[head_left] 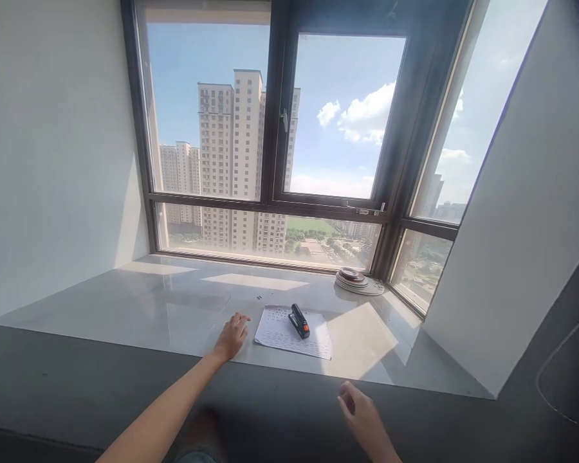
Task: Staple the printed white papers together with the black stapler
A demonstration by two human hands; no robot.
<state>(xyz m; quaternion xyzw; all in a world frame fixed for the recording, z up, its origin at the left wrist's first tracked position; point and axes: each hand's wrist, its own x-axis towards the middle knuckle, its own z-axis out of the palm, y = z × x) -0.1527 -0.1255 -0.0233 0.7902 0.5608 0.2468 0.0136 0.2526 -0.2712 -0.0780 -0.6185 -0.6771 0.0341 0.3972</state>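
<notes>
A black stapler (299, 321) with an orange-red patch at its near end lies on a stack of white paper (276, 335) covered with writing or print. The paper rests on the windowsill (174, 321). Left of the paper, apart from the stapler, my left hand (232, 335) is over the sill with its fingers apart and nothing in them. Whether it touches the sill is hard to see. Below the sill's front edge and right of the paper is my right hand (359, 408). Its fingers are curled inward around a dark hollow, and no object shows in them.
A stack of round plate-like discs (359, 283) sits in the sill's right back corner. Tiny dark bits (259, 298) lie behind the paper. Window frames (270, 202) close off the back, with a white wall (58, 141) at left and a pillar (525, 212) at right.
</notes>
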